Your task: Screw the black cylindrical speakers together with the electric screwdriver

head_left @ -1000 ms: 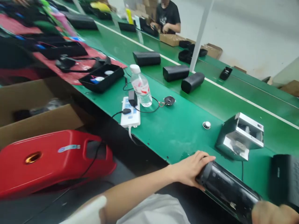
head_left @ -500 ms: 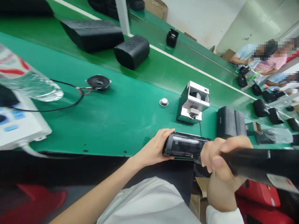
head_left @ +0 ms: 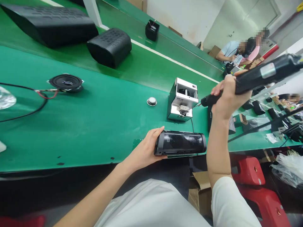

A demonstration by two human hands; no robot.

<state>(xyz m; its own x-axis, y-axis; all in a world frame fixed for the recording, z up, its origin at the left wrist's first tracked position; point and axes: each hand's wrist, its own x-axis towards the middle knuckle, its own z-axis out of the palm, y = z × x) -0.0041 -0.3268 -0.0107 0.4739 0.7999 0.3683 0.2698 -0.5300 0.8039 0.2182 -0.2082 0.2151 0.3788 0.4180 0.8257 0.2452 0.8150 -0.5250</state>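
My left hand (head_left: 150, 143) grips the left end of a black speaker housing (head_left: 181, 142) lying at the table's front edge. Raised on the right, my right hand (head_left: 228, 93) is wrapped round a black electric screwdriver (head_left: 259, 77). The tool points left, and its thin bit reaches the front of a white screw feeder (head_left: 182, 99) standing behind the housing. A small round silver-rimmed part (head_left: 151, 101) lies on the table left of the feeder.
A loose speaker driver (head_left: 66, 82) with wires lies at the left of the green table (head_left: 101, 126). Black speaker cases (head_left: 110, 47) stand on the line behind. Red stools (head_left: 252, 170) and an open cardboard box (head_left: 201, 186) are below right. Co-workers (head_left: 233, 52) sit far right.
My right hand has lifted the electric screwdriver off the speaker housing and carried it up to the screw feeder. My left hand still holds the housing. The view has shifted right.
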